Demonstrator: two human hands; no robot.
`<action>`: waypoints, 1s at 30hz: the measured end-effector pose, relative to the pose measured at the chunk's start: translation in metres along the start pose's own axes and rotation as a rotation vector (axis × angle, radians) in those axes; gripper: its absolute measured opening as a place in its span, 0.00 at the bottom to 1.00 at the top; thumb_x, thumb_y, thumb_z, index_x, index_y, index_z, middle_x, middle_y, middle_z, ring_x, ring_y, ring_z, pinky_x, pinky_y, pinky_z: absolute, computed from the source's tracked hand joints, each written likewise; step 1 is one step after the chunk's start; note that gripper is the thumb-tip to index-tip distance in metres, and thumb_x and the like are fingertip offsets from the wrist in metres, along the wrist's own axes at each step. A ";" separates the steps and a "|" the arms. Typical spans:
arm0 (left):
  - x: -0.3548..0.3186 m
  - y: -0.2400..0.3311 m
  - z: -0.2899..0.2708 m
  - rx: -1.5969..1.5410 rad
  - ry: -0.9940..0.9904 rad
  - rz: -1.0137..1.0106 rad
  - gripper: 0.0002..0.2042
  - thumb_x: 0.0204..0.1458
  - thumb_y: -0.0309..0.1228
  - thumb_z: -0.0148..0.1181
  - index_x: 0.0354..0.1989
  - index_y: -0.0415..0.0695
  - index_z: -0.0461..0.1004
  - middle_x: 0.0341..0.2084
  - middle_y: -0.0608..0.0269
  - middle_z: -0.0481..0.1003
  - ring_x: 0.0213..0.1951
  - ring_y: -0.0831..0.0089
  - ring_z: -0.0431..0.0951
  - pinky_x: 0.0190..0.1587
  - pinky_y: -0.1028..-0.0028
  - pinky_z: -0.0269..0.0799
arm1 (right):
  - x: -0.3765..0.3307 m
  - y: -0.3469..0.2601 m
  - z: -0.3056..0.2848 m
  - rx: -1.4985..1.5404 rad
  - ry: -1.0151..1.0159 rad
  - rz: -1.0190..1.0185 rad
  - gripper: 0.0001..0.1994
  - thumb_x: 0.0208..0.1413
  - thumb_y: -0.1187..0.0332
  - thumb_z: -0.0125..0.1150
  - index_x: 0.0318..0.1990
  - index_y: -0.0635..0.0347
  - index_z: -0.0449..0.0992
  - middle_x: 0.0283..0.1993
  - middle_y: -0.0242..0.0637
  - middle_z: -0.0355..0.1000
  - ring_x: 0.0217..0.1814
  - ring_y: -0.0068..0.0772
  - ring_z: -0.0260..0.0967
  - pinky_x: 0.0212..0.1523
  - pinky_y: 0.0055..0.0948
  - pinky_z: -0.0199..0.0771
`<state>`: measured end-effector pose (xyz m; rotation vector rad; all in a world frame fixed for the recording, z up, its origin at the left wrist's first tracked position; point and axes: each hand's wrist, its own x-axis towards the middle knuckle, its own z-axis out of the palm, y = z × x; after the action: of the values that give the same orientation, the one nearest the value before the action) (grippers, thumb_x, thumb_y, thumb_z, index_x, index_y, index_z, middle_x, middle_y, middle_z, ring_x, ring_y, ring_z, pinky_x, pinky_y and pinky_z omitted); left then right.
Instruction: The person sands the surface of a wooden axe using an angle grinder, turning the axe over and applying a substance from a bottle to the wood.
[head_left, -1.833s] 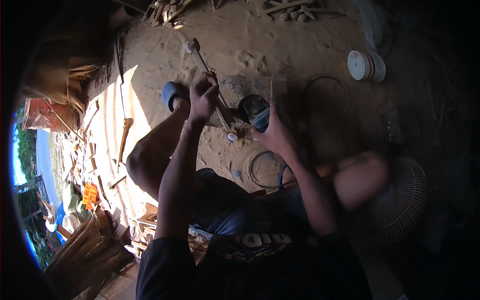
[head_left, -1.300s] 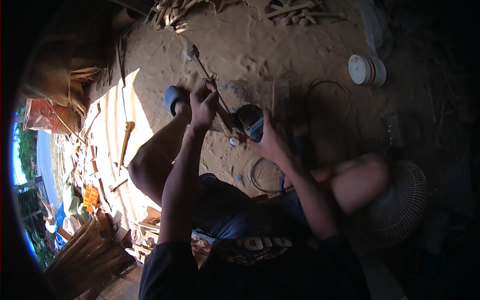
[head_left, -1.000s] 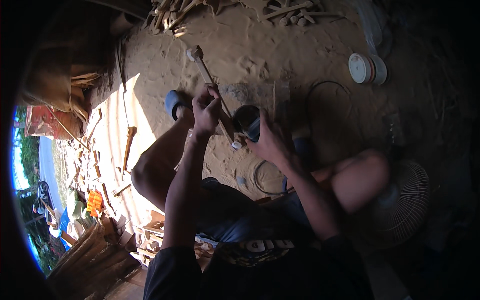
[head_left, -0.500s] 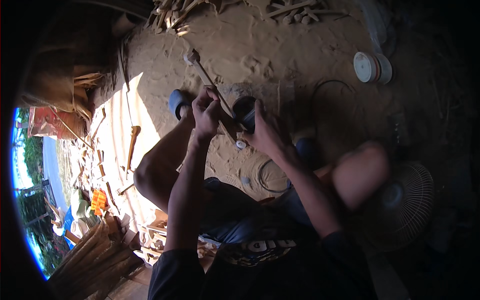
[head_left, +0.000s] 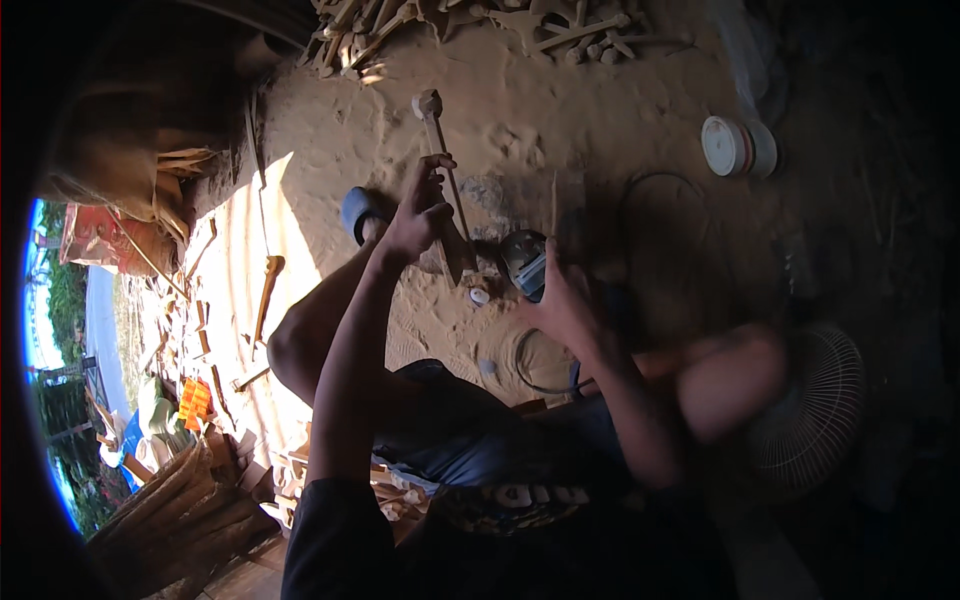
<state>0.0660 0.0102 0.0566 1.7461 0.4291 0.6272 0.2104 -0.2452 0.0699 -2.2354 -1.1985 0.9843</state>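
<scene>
My left hand (head_left: 418,215) is closed around a long pale wooden piece (head_left: 448,250) with a knobbed far end (head_left: 428,103). The piece points away from me, its broader near end close to the ground. To its right, my right hand (head_left: 565,300) grips a dark, round-headed power tool (head_left: 525,258) with a grey-blue part near my fingers. Dim light hides its exact kind. The tool and the wooden piece are apart. A small white round object (head_left: 479,297) lies on the sand between my hands, near the wood's lower end.
Carved wooden pieces (head_left: 365,30) are heaped at the far edge. A white tub (head_left: 727,146) lies far right, and a fan (head_left: 815,410) stands by my right knee. Black cable (head_left: 522,365) loops on the sand. Wood scraps (head_left: 265,290) lie in sunlight at left.
The wooden piece has swung more upright, its knobbed end moving right. My right hand has drawn the tool right and slightly nearer me, away from the wood.
</scene>
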 end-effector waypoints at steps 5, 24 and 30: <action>-0.004 0.023 0.019 0.655 -0.202 -0.209 0.22 0.53 0.26 0.62 0.59 0.41 0.73 0.40 0.54 0.75 0.50 0.56 0.77 0.52 0.63 0.77 | -0.002 0.026 -0.019 0.035 0.196 0.048 0.51 0.53 0.60 0.76 0.79 0.70 0.52 0.59 0.70 0.75 0.61 0.69 0.76 0.63 0.55 0.76; 0.023 0.053 0.037 1.165 -0.250 0.024 0.16 0.72 0.44 0.51 0.45 0.56 0.87 0.26 0.54 0.84 0.29 0.53 0.87 0.30 0.56 0.81 | 0.047 0.034 0.019 0.199 0.191 -0.209 0.50 0.47 0.57 0.80 0.75 0.65 0.58 0.65 0.60 0.72 0.69 0.61 0.72 0.68 0.49 0.72; 0.021 0.041 0.034 1.170 -0.219 0.129 0.14 0.70 0.44 0.56 0.43 0.52 0.85 0.22 0.55 0.82 0.25 0.55 0.85 0.24 0.58 0.77 | 0.054 0.030 0.021 0.325 0.122 -0.209 0.43 0.47 0.56 0.80 0.68 0.66 0.66 0.63 0.60 0.73 0.67 0.60 0.73 0.67 0.49 0.72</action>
<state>0.1017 -0.0139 0.0938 2.9335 0.5843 0.2377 0.2316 -0.2156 0.0156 -1.8489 -1.1038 0.8761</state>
